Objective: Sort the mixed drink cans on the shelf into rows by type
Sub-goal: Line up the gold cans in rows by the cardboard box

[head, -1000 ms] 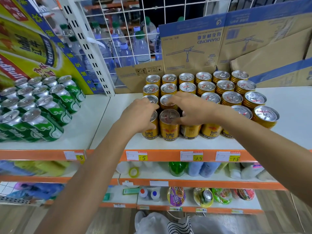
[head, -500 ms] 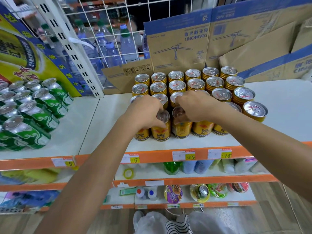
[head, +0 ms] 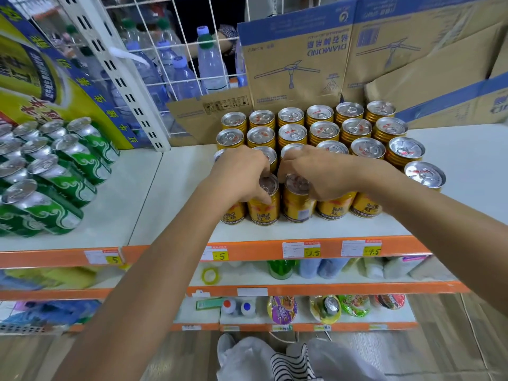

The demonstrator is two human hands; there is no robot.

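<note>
Cardboard boxes [head: 297, 50] and water bottles [head: 211, 64]

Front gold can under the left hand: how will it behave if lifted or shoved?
The gold can looks rigid metal, likely sealed and full, so heavy for its size. Standing upright on the flat shelf beside the neighbouring can, it should slide, not roll. Its glossy wall may slip, though the left hand grips round its rim.

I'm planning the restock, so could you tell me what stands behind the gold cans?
Cardboard boxes stand right behind the gold cans; whatever is behind the cardboard is hidden.
</note>
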